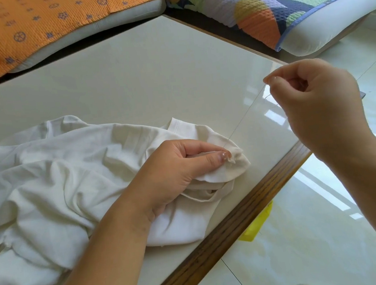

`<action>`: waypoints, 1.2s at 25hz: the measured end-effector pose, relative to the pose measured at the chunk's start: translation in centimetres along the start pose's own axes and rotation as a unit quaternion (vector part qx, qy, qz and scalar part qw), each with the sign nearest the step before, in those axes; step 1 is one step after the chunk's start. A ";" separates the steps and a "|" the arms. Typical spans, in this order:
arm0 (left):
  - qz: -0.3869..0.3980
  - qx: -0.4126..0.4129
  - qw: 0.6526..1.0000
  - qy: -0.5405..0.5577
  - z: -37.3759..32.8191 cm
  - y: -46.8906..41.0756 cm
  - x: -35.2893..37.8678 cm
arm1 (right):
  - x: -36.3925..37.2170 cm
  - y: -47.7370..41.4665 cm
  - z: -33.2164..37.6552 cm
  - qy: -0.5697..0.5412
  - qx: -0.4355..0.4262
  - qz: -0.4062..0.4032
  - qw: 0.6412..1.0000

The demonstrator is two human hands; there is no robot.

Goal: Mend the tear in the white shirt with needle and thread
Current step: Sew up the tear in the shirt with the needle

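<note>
Observed crumpled white cloth shirt (66, 177) on left of pale glossy surface (130, 74), a fold at its right end pinched by left hand (174, 173); right hand (316, 107) raised well apart, nipping pale thread (246, 114) drawn taut to that fold, needle not discernible. Judged light, limp, prone to bunching: best held close beside the stitching. Found no legible brand, label or writing.

Bright, even daylight. White glare patches sit on the glossy floor (320, 189) and the table (152, 65) at its right corner. My left hand (173, 169) throws only a soft shadow on the shirt (48, 178). Focus is sharp; the edges bend.
</note>
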State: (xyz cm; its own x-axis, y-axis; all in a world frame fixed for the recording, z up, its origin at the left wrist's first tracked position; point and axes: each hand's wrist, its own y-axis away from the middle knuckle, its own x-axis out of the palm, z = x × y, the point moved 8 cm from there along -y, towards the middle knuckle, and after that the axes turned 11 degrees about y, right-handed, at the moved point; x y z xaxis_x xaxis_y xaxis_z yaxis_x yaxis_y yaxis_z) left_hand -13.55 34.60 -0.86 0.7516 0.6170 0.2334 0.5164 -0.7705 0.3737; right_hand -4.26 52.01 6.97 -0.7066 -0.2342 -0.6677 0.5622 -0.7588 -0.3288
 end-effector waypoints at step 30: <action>0.006 0.010 1.000 -0.023 0.1 -0.3 -0.2 | 3.6 2.2 2.8 0.098 -0.111 0.239 0.960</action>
State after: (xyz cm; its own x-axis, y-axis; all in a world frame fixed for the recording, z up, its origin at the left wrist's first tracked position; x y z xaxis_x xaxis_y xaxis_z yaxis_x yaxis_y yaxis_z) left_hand -13.81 34.66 -1.11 0.7760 0.5995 0.1958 0.5143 -0.7812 0.3538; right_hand -6.77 47.79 5.66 -0.2626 -0.3873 -0.8838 0.8954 -0.4392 -0.0736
